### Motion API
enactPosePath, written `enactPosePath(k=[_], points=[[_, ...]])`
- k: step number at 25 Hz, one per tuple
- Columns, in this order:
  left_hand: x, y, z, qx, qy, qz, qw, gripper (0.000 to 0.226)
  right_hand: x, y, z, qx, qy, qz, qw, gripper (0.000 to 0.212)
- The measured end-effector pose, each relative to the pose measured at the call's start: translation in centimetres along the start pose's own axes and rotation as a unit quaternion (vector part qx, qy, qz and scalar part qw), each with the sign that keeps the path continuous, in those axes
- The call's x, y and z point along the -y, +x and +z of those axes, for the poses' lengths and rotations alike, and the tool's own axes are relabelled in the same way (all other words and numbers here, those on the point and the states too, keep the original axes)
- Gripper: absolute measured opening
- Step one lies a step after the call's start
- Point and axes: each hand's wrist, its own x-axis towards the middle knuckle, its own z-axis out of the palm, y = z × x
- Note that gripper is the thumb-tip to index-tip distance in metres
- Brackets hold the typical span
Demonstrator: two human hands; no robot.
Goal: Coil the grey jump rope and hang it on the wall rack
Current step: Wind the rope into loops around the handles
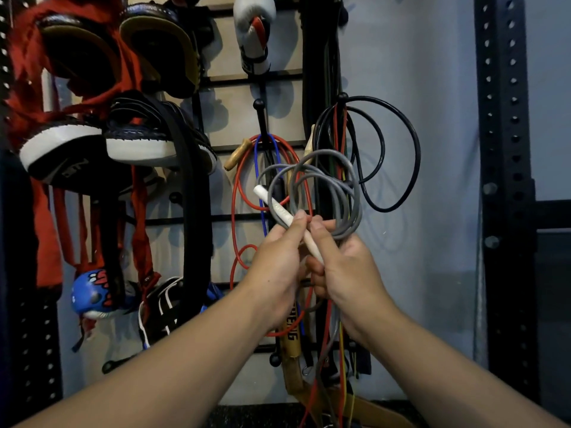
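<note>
The grey jump rope (343,168) is gathered in several loose loops that stand up above both hands, in front of the wall rack (234,78). Its white handle (275,206) slants up to the left out of my fingers. My left hand (278,270) pinches the handle and rope between thumb and fingertips. My right hand (346,270) grips the bottom of the loops and the handle's lower end. A grey tail hangs down below my right hand. A black rack hook (259,118) sticks out just above the loops.
Red, blue and black ropes (398,149) hang on hooks behind the grey loops. Focus pads (148,140), red wraps and a white boxing glove (255,32) fill the rack's left and top. A perforated black upright (503,180) stands at the right.
</note>
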Motion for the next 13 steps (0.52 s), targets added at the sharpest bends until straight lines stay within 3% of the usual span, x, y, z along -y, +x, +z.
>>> enactPosePath(k=[2, 3, 6, 7, 8, 10, 13], points=[[-0.4, 0.0, -1.3, 0.0, -0.025, 0.006, 1.0, 0.011, 0.6, -0.1, -1.1, 0.012, -0.013, 0.034, 0.999, 0.02], [-0.7, 0.3, -2.2, -0.018, -0.024, 0.014, 0.999, 0.02, 0.9, 0.0, -1.7, 0.021, -0.03, 0.052, 0.998, 0.018], [-2.5, 1.1, -5.1, -0.06, 0.07, 0.07, 0.993, 0.089, 2.1, 0.1, -3.5, 0.068, -0.116, 0.08, 0.988, 0.019], [-3.6, 1.3, -5.7, -0.046, 0.135, 0.112, 0.983, 0.103, 2.4, 0.1, -4.0, 0.086, -0.163, 0.074, 0.98, 0.021], [-4.7, 1.3, -6.2, -0.009, 0.221, 0.165, 0.961, 0.106, 2.7, 0.0, -4.3, 0.105, -0.212, 0.06, 0.97, 0.021], [-7.0, 1.0, -6.0, 0.109, 0.421, 0.228, 0.871, 0.085, 2.9, 0.0, -4.5, 0.137, -0.292, 0.022, 0.946, 0.018], [-8.8, 0.4, -3.3, 0.201, 0.635, 0.197, 0.719, 0.051, 2.9, 0.0, -4.4, 0.171, -0.358, -0.005, 0.918, 0.018]])
